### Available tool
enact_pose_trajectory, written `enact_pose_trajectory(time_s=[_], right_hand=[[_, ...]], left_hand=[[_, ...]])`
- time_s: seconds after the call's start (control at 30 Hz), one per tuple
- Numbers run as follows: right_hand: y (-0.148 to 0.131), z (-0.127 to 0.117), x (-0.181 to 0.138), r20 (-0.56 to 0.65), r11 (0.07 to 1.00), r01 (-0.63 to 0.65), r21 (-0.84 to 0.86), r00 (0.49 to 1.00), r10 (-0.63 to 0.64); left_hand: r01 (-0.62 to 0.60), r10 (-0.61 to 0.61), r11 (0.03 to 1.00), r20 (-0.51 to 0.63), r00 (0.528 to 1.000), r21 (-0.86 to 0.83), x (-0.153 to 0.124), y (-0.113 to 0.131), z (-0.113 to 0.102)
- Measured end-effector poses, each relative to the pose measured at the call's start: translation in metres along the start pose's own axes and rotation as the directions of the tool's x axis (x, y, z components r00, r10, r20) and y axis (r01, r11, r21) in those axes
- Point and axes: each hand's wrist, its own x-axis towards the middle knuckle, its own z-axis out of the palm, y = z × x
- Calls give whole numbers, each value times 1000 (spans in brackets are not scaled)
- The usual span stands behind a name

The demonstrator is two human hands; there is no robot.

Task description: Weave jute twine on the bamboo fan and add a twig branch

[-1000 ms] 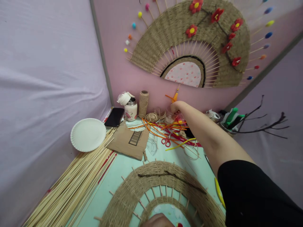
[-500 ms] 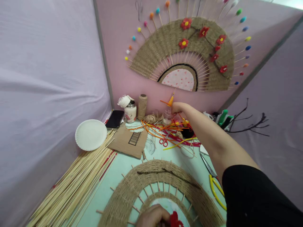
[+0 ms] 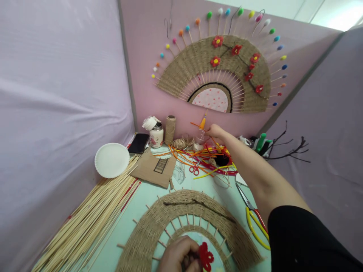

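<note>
My left hand, low in the view, pinches a red fuzzy flower. Under it lies a woven twine fan with short sticks poking out along its rim. A thin dark twig rests across the weave. My right hand reaches to the back of the table, fingers bent together beside a clear container. An orange-handled pointed tool stands by that container. Whatever those right fingers may hold is too small to make out.
Orange, red and yellow craft stems lie with small red scissors. Large scissors are at right, thin sticks, a paper plate and cardboard at left. A finished fan hangs behind; branches stand right.
The view has shifted slightly. My left hand and the red flower show higher in the picture, with more of the flower visible. My right hand stays near the clear container.
</note>
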Motion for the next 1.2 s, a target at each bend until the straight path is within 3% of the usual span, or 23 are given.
enact_pose_trajectory(time_s=[0.37,0.73,0.9,1.07,1.2], right_hand=[[9,16,-4,-119,989,38,141,993,-21],[11,20,-11,-253,876,-2,482,957,141],[7,16,-27,-244,756,18,654,951,189],[-3,11,-61,-190,630,52,775,970,154],[-19,7,-107,-106,265,104,959,994,-8]], left_hand=[[22,-22,998,6,1000,52,2,-2,-1],[-6,8,999,-53,999,49,0,8,1],[40,-38,994,-19,999,99,0,13,1],[40,-36,989,-27,999,141,-3,22,2],[-29,46,956,-52,998,291,-6,26,0]])
